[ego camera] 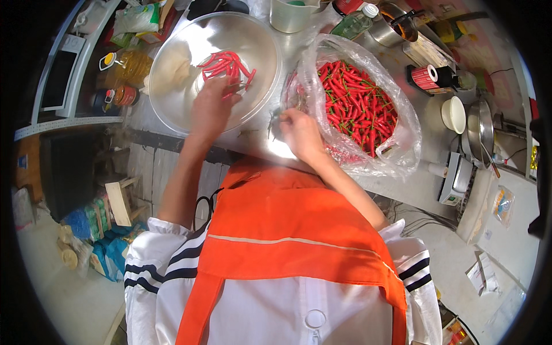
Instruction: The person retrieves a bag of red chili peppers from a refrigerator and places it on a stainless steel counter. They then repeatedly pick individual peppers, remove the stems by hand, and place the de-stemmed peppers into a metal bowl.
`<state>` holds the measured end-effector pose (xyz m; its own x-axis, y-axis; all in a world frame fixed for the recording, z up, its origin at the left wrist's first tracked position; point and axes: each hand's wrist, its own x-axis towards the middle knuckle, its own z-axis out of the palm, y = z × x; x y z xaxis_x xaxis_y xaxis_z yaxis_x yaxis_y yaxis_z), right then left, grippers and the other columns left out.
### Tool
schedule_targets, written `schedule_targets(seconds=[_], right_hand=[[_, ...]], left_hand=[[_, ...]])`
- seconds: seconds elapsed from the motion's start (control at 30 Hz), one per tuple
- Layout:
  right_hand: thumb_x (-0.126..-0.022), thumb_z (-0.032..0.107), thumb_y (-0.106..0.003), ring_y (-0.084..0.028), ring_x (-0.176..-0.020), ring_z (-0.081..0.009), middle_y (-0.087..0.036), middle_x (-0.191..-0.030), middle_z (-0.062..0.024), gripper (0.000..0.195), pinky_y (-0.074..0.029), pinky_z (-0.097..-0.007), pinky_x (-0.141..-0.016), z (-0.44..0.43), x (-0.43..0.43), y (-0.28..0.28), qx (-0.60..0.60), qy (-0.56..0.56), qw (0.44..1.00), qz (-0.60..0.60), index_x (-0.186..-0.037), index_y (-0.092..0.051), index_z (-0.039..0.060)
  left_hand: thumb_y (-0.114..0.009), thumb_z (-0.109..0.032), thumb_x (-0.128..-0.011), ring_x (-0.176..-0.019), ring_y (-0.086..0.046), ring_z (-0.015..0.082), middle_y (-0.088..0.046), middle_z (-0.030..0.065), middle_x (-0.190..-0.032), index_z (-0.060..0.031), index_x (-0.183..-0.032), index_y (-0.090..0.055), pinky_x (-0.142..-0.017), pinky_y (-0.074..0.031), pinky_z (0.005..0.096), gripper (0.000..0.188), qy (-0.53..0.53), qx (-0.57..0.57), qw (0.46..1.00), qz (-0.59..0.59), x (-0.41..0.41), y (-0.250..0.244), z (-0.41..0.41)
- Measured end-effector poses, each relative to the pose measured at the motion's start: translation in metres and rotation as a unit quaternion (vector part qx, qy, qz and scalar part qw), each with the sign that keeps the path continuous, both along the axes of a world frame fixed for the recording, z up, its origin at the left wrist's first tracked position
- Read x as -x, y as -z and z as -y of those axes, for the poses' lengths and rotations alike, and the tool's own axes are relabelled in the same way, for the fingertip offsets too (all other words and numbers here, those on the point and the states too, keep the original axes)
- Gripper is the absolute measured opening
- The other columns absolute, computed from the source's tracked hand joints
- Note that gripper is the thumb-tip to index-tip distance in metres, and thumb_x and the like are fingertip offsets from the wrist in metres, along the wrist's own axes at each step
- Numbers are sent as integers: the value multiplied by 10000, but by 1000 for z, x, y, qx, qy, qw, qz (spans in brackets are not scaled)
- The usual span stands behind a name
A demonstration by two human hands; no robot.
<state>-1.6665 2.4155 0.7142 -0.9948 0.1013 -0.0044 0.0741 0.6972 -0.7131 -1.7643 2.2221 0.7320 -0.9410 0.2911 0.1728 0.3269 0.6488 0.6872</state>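
A wide stainless steel bowl [172,108] stands on the metal table, with several red chilies [226,64] lying at its bottom. My left hand [213,105] is over the near part of the bowl, fingers at the chilies; a chili with a dark stem shows at the fingertips, but blur hides whether it is gripped. Between the bowl and a clear plastic bag [317,82] is my right hand [297,129], its thumb and fingertips pinched together low over the table beside some small green stems [271,125]. The bag stands wide at the top, full of red chilies with green stems [358,103].
Behind the bowl and bag stand a plastic measuring jug [291,17], a green bottle [353,23] and a metal pot [390,36]. On the right are a white bowl [453,115] and a scale [455,179]. An oil jug [131,64] stands left of the steel bowl.
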Motion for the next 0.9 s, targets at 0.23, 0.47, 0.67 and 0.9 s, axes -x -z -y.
schedule_targets(seconds=[0.23,0.47,0.67,0.9], right_hand=[[-871,138,-613,-600,-578,-226,-612,-664,-101,160,-461,-364,-536,-1,-2,-55,136,30,990,39,-873,-624,-22],[-901,177,-635,-477,-482,-62,-590,-635,-27,215,-367,-223,-449,-27,-15,-65,484,83,862,127,-786,-612,-3],[-872,115,-656,-481,-498,-67,-617,-663,-49,167,-369,-221,-450,-30,-19,-81,531,110,829,140,-763,-612,-3],[-773,44,-695,-555,-505,-225,-573,-623,-105,163,-431,-332,-471,-11,-16,-67,86,40,981,-169,-705,-556,-6]], left_hand=[[-603,50,-801,-979,-569,264,-527,136,-1162,25,-1096,-563,-840,-459,316,299,131,-41,989,53,-17,-25,-24],[-588,-79,-851,-697,-580,322,-588,168,-727,21,-934,-617,-632,-440,374,133,272,1,943,193,-38,-76,-55],[-588,-129,-872,-590,-538,369,-577,201,-676,11,-889,-619,-551,-421,402,145,311,57,942,116,-45,-72,-59],[-592,-126,-861,-602,-547,362,-576,207,-682,4,-903,-624,-563,-430,395,140,320,23,934,160,-42,-76,-55]])
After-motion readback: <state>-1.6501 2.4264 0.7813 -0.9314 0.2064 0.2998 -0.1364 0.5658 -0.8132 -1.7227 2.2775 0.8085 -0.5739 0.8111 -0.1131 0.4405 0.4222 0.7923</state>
